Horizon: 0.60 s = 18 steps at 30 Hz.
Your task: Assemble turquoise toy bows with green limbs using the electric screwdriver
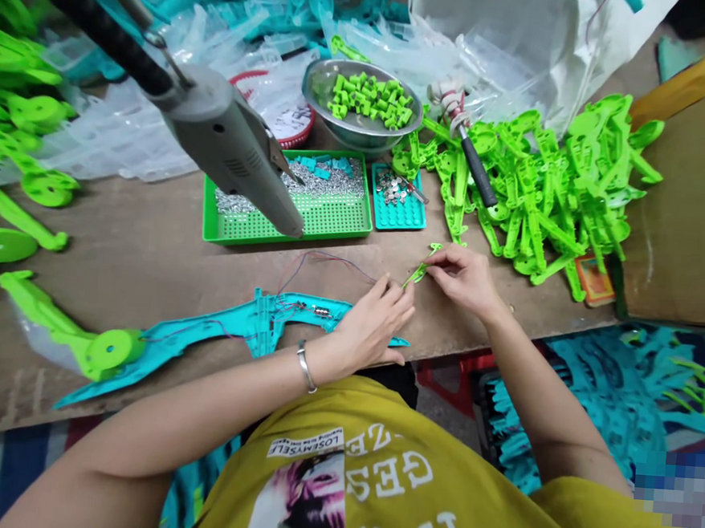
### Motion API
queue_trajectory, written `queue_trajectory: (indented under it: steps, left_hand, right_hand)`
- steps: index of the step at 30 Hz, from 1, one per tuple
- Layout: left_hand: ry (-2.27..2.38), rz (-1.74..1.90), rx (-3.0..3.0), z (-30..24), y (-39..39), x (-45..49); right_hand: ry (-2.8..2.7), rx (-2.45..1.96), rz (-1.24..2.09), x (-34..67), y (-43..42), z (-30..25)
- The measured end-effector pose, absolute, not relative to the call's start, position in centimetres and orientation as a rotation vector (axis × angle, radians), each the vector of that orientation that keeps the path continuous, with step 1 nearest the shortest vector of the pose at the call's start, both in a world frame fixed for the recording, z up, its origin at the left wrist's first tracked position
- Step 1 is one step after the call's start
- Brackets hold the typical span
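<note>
My right hand pinches a small, slim bright green plastic part between thumb and fingers, just above the table's front edge. My left hand lies over the right end of a long turquoise plastic shell, thumb apart, fingertips reaching the lower end of the green part. Small metal pieces and thin wires show in and behind the shell. At the shell's left end sits a green arm with a round hub. My left palm and part of the shell beneath it are hidden.
A grey electric screwdriver hangs over a green tray of screws. Behind are a turquoise tray of small metal discs and a metal bowl of green caps. Right lie a hammer, piled green parts and a cardboard box.
</note>
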<state>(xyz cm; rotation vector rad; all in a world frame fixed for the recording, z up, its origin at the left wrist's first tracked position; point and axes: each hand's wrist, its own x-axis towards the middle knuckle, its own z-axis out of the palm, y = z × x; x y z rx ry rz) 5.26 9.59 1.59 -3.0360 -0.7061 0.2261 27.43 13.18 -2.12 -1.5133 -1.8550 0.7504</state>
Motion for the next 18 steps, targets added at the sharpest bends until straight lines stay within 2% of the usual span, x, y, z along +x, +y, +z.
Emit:
queue_trajectory:
  steps: [18]
  left_hand:
    - [-0.702, 0.276, -3.025, 1.54, 9.58, 5.22]
  right_hand:
    - [-2.064, -1.344, 0.383, 27.42, 12.87, -2.57]
